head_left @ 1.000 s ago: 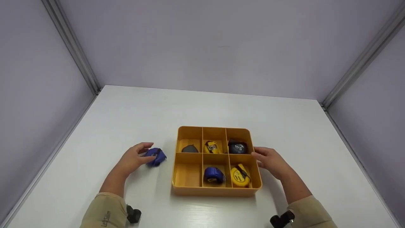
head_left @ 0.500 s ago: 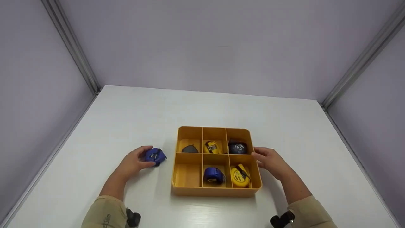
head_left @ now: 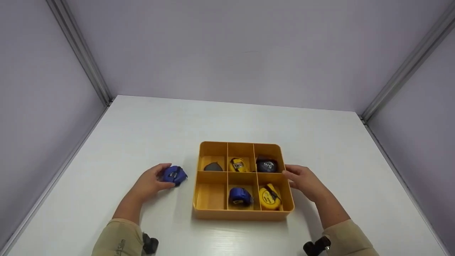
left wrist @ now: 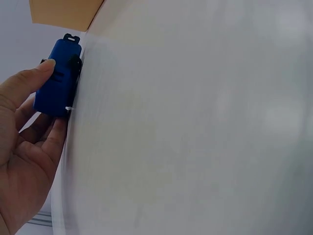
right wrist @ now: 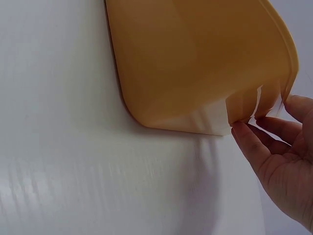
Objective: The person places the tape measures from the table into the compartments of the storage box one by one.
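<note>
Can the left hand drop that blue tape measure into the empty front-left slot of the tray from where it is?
Probably yes. The left hand grips the blue tape measure just left of the tray, and the near-left slot is bare, with nothing between. The right hand rests on the far side.

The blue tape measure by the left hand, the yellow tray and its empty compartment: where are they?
blue tape measure (head_left: 175,175), head view, top of its case.
yellow tray (head_left: 242,214), head view, near outer wall.
empty compartment (head_left: 210,195), head view, its bare floor, near left.
</note>
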